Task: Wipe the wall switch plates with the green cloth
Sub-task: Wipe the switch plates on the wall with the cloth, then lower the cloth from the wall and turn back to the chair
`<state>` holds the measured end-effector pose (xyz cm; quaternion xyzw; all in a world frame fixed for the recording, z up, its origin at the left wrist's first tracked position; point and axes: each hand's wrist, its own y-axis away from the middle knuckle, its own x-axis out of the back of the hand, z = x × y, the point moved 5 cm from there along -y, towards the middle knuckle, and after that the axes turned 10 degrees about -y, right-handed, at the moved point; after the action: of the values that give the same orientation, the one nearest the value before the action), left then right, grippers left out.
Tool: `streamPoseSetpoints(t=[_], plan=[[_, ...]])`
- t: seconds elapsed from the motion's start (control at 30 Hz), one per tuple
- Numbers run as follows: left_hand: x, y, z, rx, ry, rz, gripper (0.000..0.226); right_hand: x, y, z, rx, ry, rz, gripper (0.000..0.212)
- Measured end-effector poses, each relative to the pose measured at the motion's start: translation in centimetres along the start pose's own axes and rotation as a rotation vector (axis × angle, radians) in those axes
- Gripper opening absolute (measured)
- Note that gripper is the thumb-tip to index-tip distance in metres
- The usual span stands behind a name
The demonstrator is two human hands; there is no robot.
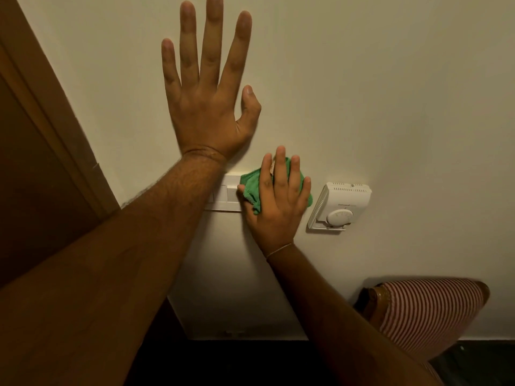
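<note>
The bare left forearm crosses low, its left hand splayed empty on the cream wall, while the right hand presses the crumpled green cloth flat-fingered onto the white rectangular switch plate; short, firm strokes toward its uncovered left side would serve best.

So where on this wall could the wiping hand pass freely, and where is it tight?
Bare wall lies above the thermostat, and below the switch plate down to the floor. It is tight where the right hand presses the green cloth between the left hand, its forearm, and the thermostat.
</note>
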<state>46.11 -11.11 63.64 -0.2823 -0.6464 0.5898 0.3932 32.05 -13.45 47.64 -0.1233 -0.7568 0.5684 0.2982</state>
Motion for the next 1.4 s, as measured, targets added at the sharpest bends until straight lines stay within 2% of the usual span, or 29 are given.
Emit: streamPoseSetpoints(t=[0.1,0.2,0.33,0.47,0.8,0.9,1.1,1.3,1.4], plan=[[0.2,0.0,0.0,-0.013,0.033,-0.011,0.097,0.6,0.2,0.5,0.023,0.007,0.014,0.083],[0.1,0.0,0.0,-0.031,0.044,-0.015,0.097,1.1,1.2,2.0,0.045,0.019,-0.001,0.071],[-0.1,0.3,0.0,-0.038,0.066,-0.023,0.096,1.1,0.9,2.6,0.086,-0.009,-0.026,0.068],[0.3,0.1,-0.1,-0.045,0.103,-0.046,0.095,1.5,-0.5,2.2,0.038,-0.057,-0.023,0.052],[3.0,0.0,0.2,-0.046,0.114,-0.256,0.091,6.1,-11.0,1.7,0.048,-0.069,0.102,0.061],[4.5,-0.5,0.6,-0.059,0.112,-0.235,0.094,8.4,-14.3,1.3,0.083,-0.048,0.147,0.064],[6.8,-2.9,0.7,-0.026,0.1,-0.182,0.096,12.9,-18.4,0.2,0.116,-0.028,0.237,0.055],[8.7,-3.9,2.3,-0.032,0.131,-0.162,0.094,15.8,-19.9,0.9,0.118,0.006,0.292,0.058],[9.6,-3.6,5.2,-0.04,0.185,-0.153,0.094,17.5,-18.9,3.0,0.112,0.037,0.291,0.059]])
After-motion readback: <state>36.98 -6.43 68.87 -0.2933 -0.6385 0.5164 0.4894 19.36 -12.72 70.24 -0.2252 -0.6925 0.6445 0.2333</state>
